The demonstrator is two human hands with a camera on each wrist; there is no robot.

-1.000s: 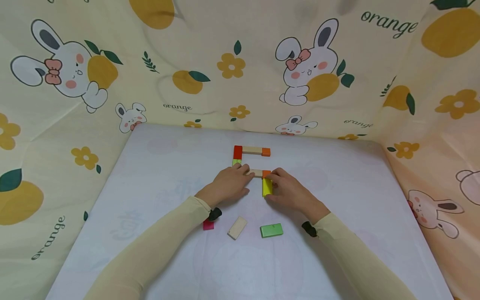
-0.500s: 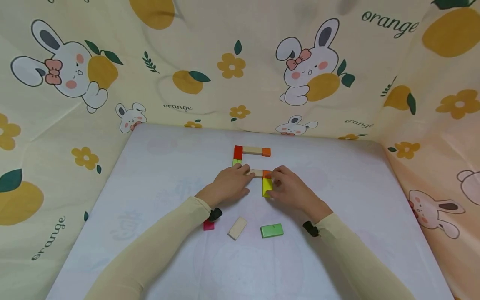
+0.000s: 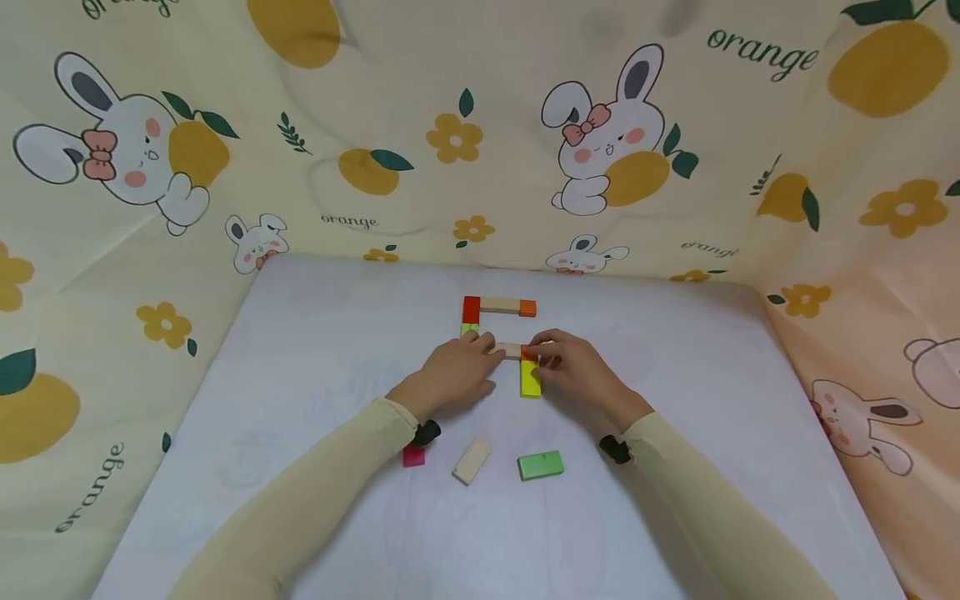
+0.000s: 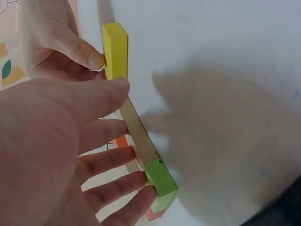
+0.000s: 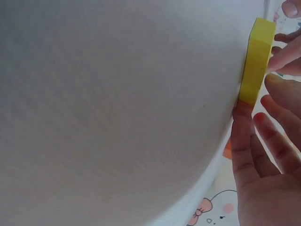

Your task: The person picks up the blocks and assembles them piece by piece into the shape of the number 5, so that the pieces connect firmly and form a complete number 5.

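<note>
A line of small wooden blocks forms an angular figure on the white table. My left hand [image 3: 453,372] rests across its middle, fingertips touching the light green block [image 4: 161,180] and the beige block [image 4: 140,127]. Its thumb covers part of that row in the left wrist view. To the right, my right hand [image 3: 581,375] reaches its forefinger onto the small orange block [image 3: 527,352]. Its thumb is at the side of the yellow block [image 3: 530,380], which lies below the orange one. A red block [image 3: 471,309], another beige block [image 3: 499,305] and another orange block [image 3: 528,308] form the far part.
Nearer the body lie a loose beige block [image 3: 472,462], a green block [image 3: 541,465] and a pink block [image 3: 414,455], the last partly hidden by the left wrist. A printed cloth [image 3: 420,217] rises behind the table.
The right thumb has slid up from the near end of the yellow block to its side, and the right forefinger has shifted left onto the orange block. The left hand stays put. The head view tilts slightly.
</note>
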